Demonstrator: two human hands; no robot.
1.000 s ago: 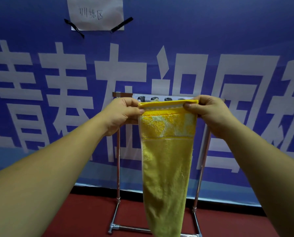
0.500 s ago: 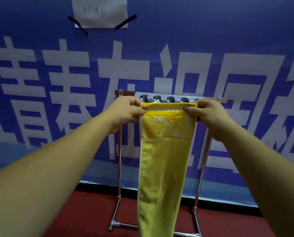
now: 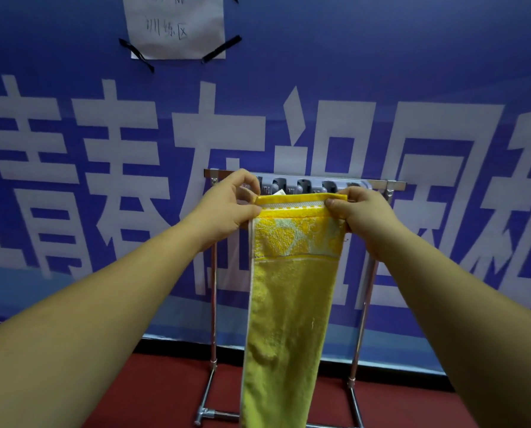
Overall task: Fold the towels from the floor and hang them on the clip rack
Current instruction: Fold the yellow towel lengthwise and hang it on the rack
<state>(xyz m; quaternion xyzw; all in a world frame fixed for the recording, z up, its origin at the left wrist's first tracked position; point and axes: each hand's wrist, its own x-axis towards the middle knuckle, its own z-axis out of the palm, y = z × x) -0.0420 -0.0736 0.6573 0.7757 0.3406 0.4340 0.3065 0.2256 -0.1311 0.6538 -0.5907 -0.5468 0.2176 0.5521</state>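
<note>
A folded yellow towel (image 3: 289,304) hangs straight down in front of me, its top edge held level just below the clip rack (image 3: 307,184). My left hand (image 3: 227,208) pinches the towel's top left corner. My right hand (image 3: 360,214) pinches the top right corner. The rack is a metal frame with a grey bar of several dark clips across its top; the towel hides its middle. The towel's top edge sits right under the clips, and I cannot tell whether it touches them.
A blue banner (image 3: 73,149) with large white characters covers the wall right behind the rack, with a taped paper sheet (image 3: 176,26) above. The rack's metal legs (image 3: 212,304) stand on a red floor (image 3: 153,393).
Both hands have lifted the towel's top edge slightly toward the clips, and more of the clip bar shows above it. The grip on both corners is unchanged.
</note>
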